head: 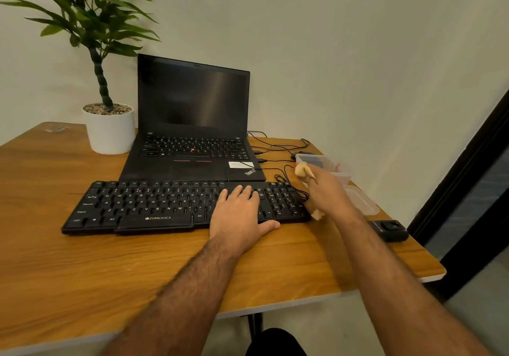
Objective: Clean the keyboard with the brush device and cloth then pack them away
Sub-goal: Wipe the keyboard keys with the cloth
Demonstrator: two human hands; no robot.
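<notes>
A black keyboard (154, 206) lies across the wooden table in front of the laptop. My left hand (239, 212) rests flat on its right part, fingers spread, holding nothing. Just past the keyboard's right end, my right hand (327, 190) is closed around a pale yellow cloth (303, 170); cloth ends stick out above and below the fist. A clear plastic container (341, 172) stands right behind that hand, with its lid (363, 204) lying flat beside it. I cannot make out the brush device for certain.
An open black laptop (192, 135) sits behind the keyboard, a potted plant (110, 129) to its left. Black cables (278, 146) and a mouse (300, 155) lie at the back right. A small black device (391, 230) sits near the table's right edge.
</notes>
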